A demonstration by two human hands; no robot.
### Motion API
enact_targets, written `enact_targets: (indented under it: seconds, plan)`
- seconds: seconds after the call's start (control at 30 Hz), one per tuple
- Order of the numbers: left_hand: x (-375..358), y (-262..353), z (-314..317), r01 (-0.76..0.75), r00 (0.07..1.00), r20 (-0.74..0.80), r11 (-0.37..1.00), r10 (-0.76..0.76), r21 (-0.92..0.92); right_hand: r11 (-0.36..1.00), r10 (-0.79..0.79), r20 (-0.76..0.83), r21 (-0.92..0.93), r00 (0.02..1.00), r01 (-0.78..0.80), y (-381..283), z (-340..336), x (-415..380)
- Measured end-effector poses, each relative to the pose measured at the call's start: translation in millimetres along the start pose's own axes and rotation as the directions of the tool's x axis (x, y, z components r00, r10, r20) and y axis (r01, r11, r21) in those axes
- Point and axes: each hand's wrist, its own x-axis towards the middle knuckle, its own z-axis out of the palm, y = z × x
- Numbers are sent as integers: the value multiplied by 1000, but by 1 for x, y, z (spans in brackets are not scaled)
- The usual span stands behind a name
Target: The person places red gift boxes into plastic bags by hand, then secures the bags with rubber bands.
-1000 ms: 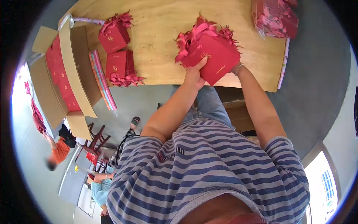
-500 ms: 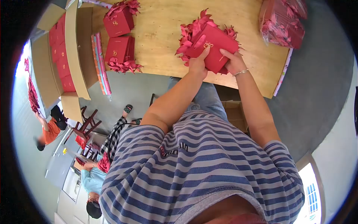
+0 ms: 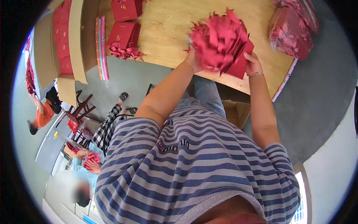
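My left hand (image 3: pixel 195 62) and my right hand (image 3: pixel 253 63) are closed on opposite sides of a stack of flat red gift bags (image 3: pixel 237 69). The stack is held just above the front part of the wooden table. A thick, slightly blurred bunch of red ribbons (image 3: pixel 220 39) covers most of it and hides the fingertips of my left hand. The thumb of my right hand lies along the red edge, and a bracelet is round that wrist.
On the wooden table (image 3: pixel 167 41), more red bags (image 3: pixel 123 34) lie in piles at left. A clear plastic pack of red bags (image 3: pixel 292 31) sits at right. An open carton (image 3: pixel 76 41) with red bags stands left, beside wrapped rolls (image 3: pixel 101 48). Two people are at lower left, near chairs (image 3: pixel 79 112).
The stack has been turned over: its gold-printed face showed before, and the ribbons now face up. Both hands shifted slightly to the right. A seated person's head and hands also moved.
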Motion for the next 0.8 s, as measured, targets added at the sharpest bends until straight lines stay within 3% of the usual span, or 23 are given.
enact_targets:
  seconds: [0.03,0.1,0.17,0.2,0.23,0.27,0.33,0.37,0.47,0.5,0.53,0.6,0.63,0.67,0.7,0.73,0.8]
  plan:
    - [27,-10,-43,-163,982,-44,939,185,302,994,59,44,-90,997,-55,-6,0,-5]
    - [35,-3,-71,-145,984,-64,959,165,244,990,64,48,-126,997,-57,-8,20,-8]
    - [39,3,-87,-106,988,-97,986,118,127,951,86,-195,-276,977,-139,-5,23,-6]
    - [39,5,-90,-87,989,-112,994,94,66,960,72,-218,-250,973,-127,0,21,-5]
    - [19,3,-35,-124,947,-293,991,135,58,959,71,-219,-253,973,-127,2,21,-3]
    - [21,4,-34,-125,947,-292,991,136,57,958,44,-210,-269,977,-102,4,21,-1]
    - [21,-1,-36,-54,793,-568,955,219,293,957,27,-214,-278,976,-87,10,21,-4]
    - [21,-3,-32,-49,795,-568,956,214,291,961,19,-236,-265,972,-84,9,22,-3]
    - [9,-2,9,-209,916,-283,940,285,270,965,19,-259,-246,966,-85,5,22,1]
    - [0,2,42,-51,930,-338,961,145,270,966,28,-262,-240,965,-93,4,22,2]
    - [-1,1,46,-44,930,-300,877,210,478,967,28,-262,-238,965,-93,4,21,3]
    - [-2,-3,61,-99,919,-146,575,365,812,954,43,-266,-276,963,-119,3,18,5]
    - [4,-2,50,68,922,-174,295,347,953,955,44,-267,-273,963,-119,4,17,6]
    - [6,1,50,225,919,-203,-25,339,974,948,37,-269,-295,963,-119,5,16,8]
    - [8,-3,52,348,869,-241,-188,432,918,941,30,-269,-318,963,-118,6,16,9]
    - [12,-7,50,350,868,-244,-185,432,918,940,32,-270,-318,962,-121,8,16,10]
    - [27,-14,32,465,708,-191,-245,680,851,920,-19,-283,-381,959,-94,10,20,14]
